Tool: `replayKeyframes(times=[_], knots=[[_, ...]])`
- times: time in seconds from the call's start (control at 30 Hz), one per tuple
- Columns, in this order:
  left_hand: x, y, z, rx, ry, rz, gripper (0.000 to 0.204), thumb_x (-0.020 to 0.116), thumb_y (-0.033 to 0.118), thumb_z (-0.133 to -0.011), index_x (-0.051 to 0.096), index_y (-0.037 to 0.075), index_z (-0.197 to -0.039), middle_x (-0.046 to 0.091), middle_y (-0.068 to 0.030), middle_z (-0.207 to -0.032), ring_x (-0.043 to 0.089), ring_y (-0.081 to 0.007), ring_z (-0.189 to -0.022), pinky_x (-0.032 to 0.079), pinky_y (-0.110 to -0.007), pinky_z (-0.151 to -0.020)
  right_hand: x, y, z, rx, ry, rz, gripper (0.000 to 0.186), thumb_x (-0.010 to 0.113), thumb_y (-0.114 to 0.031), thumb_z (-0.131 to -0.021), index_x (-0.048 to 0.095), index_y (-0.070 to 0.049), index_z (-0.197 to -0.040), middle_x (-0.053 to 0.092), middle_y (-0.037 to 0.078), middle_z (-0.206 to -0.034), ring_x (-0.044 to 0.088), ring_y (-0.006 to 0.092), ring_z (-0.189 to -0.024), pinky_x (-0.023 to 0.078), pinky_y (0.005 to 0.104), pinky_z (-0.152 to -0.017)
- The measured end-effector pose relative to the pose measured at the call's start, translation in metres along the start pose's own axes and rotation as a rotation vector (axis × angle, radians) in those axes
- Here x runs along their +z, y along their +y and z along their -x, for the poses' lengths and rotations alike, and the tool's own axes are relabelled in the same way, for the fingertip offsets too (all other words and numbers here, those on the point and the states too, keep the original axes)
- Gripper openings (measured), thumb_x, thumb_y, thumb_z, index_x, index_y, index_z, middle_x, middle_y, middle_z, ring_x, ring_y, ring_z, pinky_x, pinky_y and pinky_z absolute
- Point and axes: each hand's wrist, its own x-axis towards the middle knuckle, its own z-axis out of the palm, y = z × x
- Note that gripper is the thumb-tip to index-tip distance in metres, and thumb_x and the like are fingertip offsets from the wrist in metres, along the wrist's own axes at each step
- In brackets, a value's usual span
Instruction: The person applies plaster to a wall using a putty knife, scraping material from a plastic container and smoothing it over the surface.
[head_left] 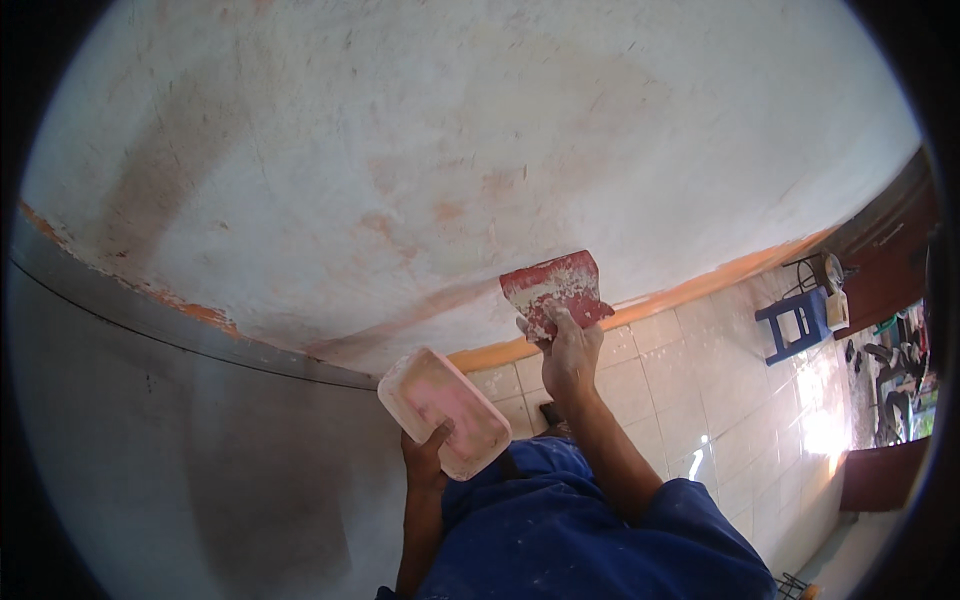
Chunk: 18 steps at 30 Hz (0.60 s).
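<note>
Tray (462,403) in left hand (424,458), mottled pink inside.

We have a red scraper (565,280) streaked with off-white and a pale pink tray (462,402) blotched with deeper pink. Our blue clothing (590,545) carries pale specks. We see a whitish wall (400,130) with orange-brown patches, cream floor tiles (690,390) and a blue stool (812,312).
</note>
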Motion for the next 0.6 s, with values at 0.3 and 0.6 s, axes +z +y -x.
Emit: replayKeyframes(times=[0.3, 0.6], knots=[[-0.003, 0.021, 0.033, -0.039, 0.003, -0.038, 0.052, 0.061, 0.000, -0.067, 0.039, 0.001, -0.114, 0.049, -0.0109, -0.099, 0.053, -0.0231, -0.090, 0.048, -0.032, -0.074, 0.034, -0.044, 0.030, -0.058, -0.003, -0.013, 0.008, 0.046, 0.003, -0.076, 0.048, 0.007, -0.082, 0.054, 0.012, -0.078, 0.058, 0.0208, -0.065, 0.054, 0.0364, -0.059], [-0.002, 0.025, 0.040, -0.068, -0.057, 0.017, 0.056, 0.062, -0.006, -0.065, 0.037, 0.001, -0.115, 0.047, -0.0097, -0.100, 0.051, -0.0211, -0.091, 0.047, -0.030, -0.074, 0.056, -0.076, 0.063, -0.094, -0.022, -0.115, 0.012, 0.046, 0.001, -0.078, 0.051, 0.011, -0.083, 0.055, 0.013, -0.078, 0.056, 0.0165, -0.061, 0.052, 0.0309, -0.056]])
